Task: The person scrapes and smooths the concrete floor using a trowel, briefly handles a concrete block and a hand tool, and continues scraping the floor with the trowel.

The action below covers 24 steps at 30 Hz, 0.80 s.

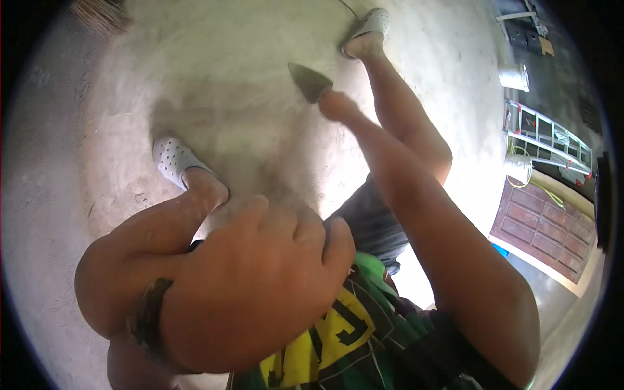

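Observation:
In my right hand point(338, 105) is a pointed trowel point(309, 81), its dark blade angled toward the far left, just above the pale floor point(214, 71). My fingers close round its handle, which they hide. Large and close in the lower middle, my left hand point(260, 279) is raised with its back showing and a dark band point(148, 315) at the wrist. Its fingers are loosely bent and partly apart, somewhat blurred, with nothing seen in them. My legs straddle the work area, and my feet wear a left white clog point(175, 159) and a right white clog point(374, 25).
Straw-like broom bristles point(103, 16) lie at the far left. Along the right stand a metal ladder point(552, 136), a white bucket point(515, 77) and another white bucket point(519, 168) beside a yellow-green hose point(549, 194). A brown panelled door point(543, 224) is further down that side.

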Tool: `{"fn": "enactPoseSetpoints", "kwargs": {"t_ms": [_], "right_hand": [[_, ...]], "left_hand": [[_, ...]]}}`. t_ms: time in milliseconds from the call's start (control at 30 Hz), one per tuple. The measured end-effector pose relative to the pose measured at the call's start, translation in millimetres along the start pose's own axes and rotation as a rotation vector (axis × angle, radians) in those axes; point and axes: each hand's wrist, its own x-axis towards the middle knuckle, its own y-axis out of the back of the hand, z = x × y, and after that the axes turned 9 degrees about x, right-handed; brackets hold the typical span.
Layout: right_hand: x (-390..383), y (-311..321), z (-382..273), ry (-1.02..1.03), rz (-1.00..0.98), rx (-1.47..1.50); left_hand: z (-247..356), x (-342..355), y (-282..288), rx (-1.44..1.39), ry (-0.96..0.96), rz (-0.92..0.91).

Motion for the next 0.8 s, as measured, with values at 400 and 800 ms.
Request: {"fn": "enactPoseSetpoints", "kwargs": {"t_ms": [400,800], "right_hand": [[3,15,-29,0.023,-0.028,0.098],[25,12,70,-0.106,0.017,-0.045]], "left_hand": [[-6,6,-1,0.066,0.059,-0.115],[-10,18,4,0.055,-0.024,-0.084]]}}
